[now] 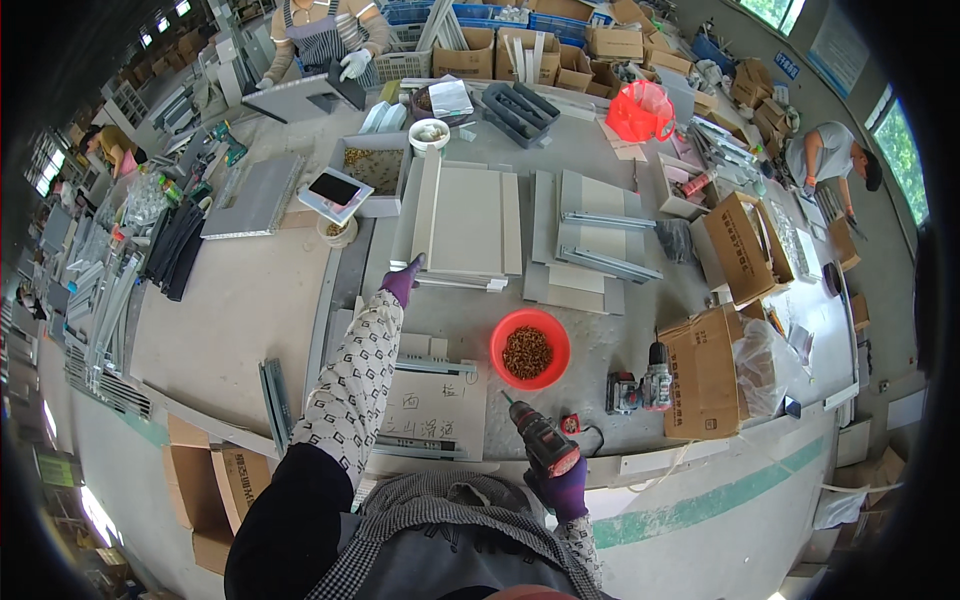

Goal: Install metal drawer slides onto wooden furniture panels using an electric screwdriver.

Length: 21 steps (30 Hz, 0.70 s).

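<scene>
My left hand (402,281), in a purple glove, reaches far forward and touches the near left corner of a stack of beige panels (465,222) lying on the grey workbench (250,310). My right hand (563,487), also gloved, grips a red and black cordless drill (541,440) near the bench's front edge, bit pointing up and left. An orange bowl of brown screws (529,348) sits just beyond the drill. A panel with metal slide rails (430,395) lies under my left forearm.
A second drill (645,385) rests right of the bowl, beside open cardboard boxes (710,370). More panels with rails (600,240) lie to the right. A grey tray of screws (375,170), a red bucket (640,110) and other workers (325,40) are farther off.
</scene>
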Available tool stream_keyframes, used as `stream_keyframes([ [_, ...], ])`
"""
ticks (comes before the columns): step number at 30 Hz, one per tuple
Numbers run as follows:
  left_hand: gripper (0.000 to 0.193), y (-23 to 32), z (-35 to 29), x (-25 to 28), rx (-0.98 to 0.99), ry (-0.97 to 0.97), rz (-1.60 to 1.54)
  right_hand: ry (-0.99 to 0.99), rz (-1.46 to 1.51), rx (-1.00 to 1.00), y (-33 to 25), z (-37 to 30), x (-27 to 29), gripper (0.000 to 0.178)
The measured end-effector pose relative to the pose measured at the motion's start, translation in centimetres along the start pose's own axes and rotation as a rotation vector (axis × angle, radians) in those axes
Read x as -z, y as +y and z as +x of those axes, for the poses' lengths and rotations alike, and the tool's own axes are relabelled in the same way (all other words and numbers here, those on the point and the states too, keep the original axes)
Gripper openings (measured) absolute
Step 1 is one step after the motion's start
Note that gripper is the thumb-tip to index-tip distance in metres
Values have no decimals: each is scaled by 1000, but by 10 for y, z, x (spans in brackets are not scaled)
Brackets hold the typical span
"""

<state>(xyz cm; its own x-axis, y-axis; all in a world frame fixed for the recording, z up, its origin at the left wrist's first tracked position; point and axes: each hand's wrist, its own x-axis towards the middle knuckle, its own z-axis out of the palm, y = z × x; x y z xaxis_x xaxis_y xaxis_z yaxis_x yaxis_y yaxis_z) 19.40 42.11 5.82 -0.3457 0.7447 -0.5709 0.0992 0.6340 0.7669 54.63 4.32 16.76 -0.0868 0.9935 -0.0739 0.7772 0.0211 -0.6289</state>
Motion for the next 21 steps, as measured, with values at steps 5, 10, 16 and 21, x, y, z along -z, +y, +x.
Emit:
stream_keyframes([
  [5,51,-15,27,2,157,-168,-422,107,143,34,19,63,12,27],
  [10,60,16,7,1,-29,176,214,67,129,100,47,106,10,25],
  [16,57,2,41,-10,160,324,-51,-89,287,-20,24,137,21,32],
  [21,32,5,-27,16,181,-399,-335,-74,222,78,32,127,23,34],
])
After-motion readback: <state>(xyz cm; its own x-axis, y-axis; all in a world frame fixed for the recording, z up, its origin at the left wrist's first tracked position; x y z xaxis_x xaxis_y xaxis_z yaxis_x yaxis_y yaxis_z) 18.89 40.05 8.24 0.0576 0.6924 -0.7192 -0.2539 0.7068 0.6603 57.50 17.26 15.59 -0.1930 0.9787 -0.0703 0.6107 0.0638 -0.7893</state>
